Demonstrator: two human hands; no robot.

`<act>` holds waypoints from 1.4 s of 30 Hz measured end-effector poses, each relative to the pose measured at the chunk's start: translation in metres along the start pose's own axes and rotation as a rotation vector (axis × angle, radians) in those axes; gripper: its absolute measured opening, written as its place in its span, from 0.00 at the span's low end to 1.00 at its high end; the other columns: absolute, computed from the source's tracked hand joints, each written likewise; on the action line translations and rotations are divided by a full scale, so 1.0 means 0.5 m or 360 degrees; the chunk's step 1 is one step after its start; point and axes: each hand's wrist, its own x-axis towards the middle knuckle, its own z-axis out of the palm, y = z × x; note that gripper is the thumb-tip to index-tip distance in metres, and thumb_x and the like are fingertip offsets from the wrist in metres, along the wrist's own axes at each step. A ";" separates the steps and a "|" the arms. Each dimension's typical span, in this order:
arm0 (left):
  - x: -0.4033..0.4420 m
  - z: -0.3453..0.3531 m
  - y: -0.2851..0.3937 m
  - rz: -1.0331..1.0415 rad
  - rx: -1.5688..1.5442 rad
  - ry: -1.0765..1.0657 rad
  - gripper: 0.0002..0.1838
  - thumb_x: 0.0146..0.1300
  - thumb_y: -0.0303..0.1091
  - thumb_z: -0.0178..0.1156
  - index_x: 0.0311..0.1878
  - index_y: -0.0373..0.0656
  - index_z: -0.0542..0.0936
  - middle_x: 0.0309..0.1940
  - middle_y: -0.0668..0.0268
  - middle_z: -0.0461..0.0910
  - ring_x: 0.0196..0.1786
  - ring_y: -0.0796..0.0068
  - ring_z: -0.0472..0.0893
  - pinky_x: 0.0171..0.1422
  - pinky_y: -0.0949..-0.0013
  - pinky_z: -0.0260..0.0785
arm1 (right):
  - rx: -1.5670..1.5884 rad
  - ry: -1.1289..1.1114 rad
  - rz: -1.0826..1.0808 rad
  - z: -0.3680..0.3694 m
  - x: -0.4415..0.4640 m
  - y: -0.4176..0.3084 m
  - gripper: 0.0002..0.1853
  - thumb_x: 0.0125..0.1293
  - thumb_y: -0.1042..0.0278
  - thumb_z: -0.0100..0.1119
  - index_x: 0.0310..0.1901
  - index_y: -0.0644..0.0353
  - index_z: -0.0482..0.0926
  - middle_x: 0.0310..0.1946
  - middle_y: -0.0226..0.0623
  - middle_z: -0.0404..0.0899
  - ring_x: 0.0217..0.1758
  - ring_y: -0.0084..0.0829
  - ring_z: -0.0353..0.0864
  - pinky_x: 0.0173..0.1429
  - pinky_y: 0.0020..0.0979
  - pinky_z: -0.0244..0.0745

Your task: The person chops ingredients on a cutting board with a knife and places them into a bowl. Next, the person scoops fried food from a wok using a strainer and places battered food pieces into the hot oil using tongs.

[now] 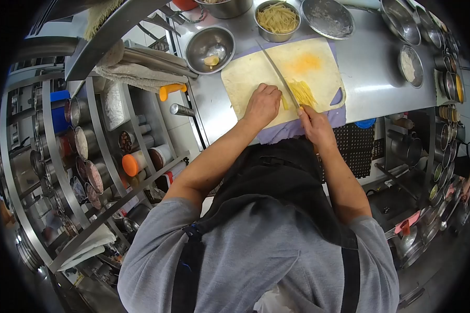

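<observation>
My right hand is wrapped round the handle of a long kitchen knife, its blade slanting away to the upper left across a pale cutting board. To the right of the blade lies a pile of thin yellow strips, which look like potato. On the left side of the knife, my left hand is closed with curled fingers pressed down at the board. A yellow piece of potato shows at its fingertips; the rest is hidden under the hand. An orange stain marks the board.
A purple cloth lies under the board. Behind it stand a bowl of cut strips and an empty metal strainer or bowl. One metal bowl at left holds a small piece. Right is a bowl of white powder.
</observation>
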 end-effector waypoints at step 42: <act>0.008 -0.004 0.003 -0.0035 0.0045 0.0035 0.03 0.52 0.25 0.62 0.32 0.38 0.80 0.32 0.60 0.78 0.39 0.56 0.75 0.45 0.59 0.70 | -0.0054 0.0088 -0.0295 0.029 0.022 -0.005 0.14 0.69 0.62 0.54 0.46 0.66 0.79 0.33 0.61 0.79 0.39 0.59 0.79 0.43 0.48 0.73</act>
